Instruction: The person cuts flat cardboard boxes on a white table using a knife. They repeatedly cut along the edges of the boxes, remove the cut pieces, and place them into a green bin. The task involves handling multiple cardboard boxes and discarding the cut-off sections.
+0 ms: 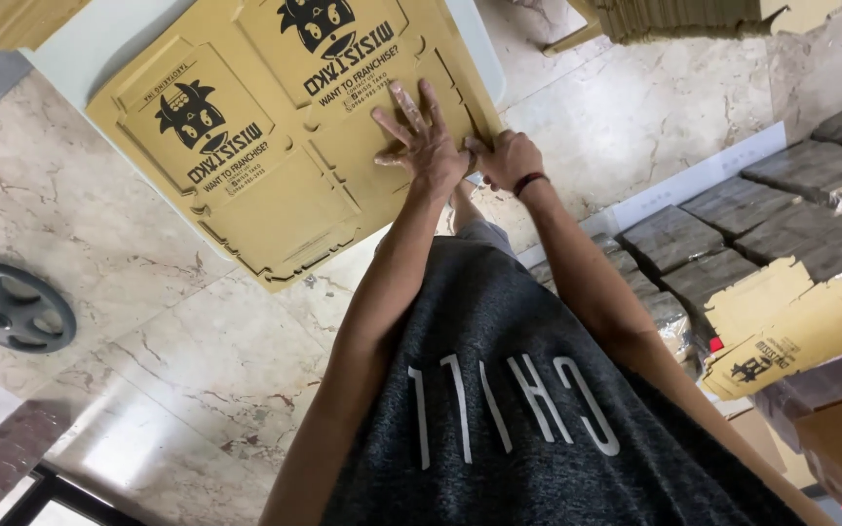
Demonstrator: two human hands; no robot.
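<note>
Head view. A flat, die-cut cardboard sheet [275, 146], mustard-yellow with black printed figures and notched edges, lies on a pale worktop [80, 49] above a marbled stone floor [177, 351]. The left hand [426, 141] presses on it, fingers [406, 102] spread and open. The right hand [509, 161], wearing a dark wristband [529, 181], curls closed, gripping the sheet's edge. Bundled cardboard stacks [782, 224] lie well apart, at right.

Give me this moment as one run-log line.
left hand: flat, fingers spread on die-cut cardboard sheet | right hand: gripping sheet edge | sheet: lying on white table
</note>
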